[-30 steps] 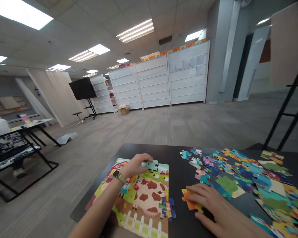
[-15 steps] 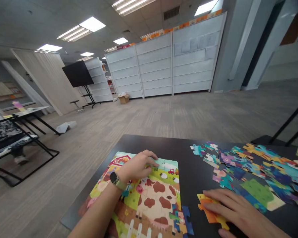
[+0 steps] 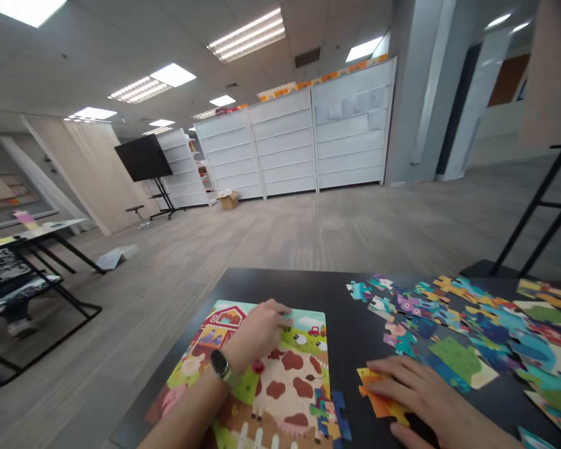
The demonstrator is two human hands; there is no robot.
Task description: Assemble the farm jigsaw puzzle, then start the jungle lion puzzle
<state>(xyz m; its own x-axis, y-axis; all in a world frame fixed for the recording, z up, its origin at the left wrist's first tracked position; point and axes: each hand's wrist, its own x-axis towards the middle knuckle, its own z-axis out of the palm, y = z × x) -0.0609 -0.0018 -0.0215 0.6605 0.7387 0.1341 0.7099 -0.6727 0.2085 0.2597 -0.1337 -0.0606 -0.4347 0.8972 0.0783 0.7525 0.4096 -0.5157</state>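
Observation:
My left hand, with a watch on its wrist, rests over the upper part of a farm jigsaw puzzle. Its fingers are bunched and bent downward near the sky and field; whatever lies beneath them is hidden. The puzzle shows a spotted cow, a red barn and white fence posts. At its lower right lies a blue, differently patterned puzzle piece. To the right, my right hand has its fingers on an orange puzzle piece on the black table, the thumb at the near side.
Many loose puzzle pieces spread over the right of the black table, some overlapping. A green-patterned piece lies beyond my right hand. Farther off are a chair, a screen on a stand and white shelving.
The view has tilted up and turned slightly right. My left hand's fingers have drawn closer together over the puzzle's top. My right hand stays on the orange piece.

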